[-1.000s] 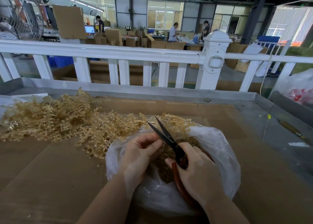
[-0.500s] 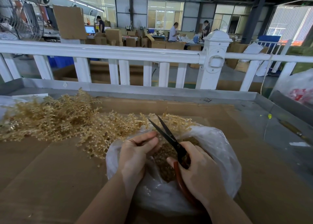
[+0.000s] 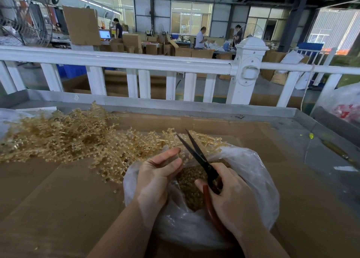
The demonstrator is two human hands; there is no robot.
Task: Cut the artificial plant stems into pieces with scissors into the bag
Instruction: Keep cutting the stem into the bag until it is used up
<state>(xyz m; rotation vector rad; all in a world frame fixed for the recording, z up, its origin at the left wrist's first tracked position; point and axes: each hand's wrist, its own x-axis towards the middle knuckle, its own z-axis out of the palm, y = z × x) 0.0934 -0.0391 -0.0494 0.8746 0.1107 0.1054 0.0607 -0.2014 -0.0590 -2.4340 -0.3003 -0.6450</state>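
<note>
A clear plastic bag (image 3: pixel 251 172) lies open on the cardboard, with small golden cut pieces (image 3: pixel 190 187) inside. My right hand (image 3: pixel 231 201) grips the red handles of black-bladed scissors (image 3: pixel 196 154), blades parted and pointing up and away over the bag. My left hand (image 3: pixel 157 176) hovers at the bag's left rim, fingers stretched toward the blades; a pale stem bit seems pinched at the fingertips, but I cannot tell for sure. A heap of golden artificial plant stems (image 3: pixel 64 135) spreads to the left and behind the bag.
Brown cardboard (image 3: pixel 58 199) covers a metal table with a raised rim (image 3: pixel 175 106). Behind it runs a white fence (image 3: pixel 136 62). A second plastic bag (image 3: pixel 344 105) sits at the far right. People work among boxes in the background.
My left hand's fingers have straightened and reached further toward the scissor blades. The scissors stay parted and shifted slightly right with my right hand.
</note>
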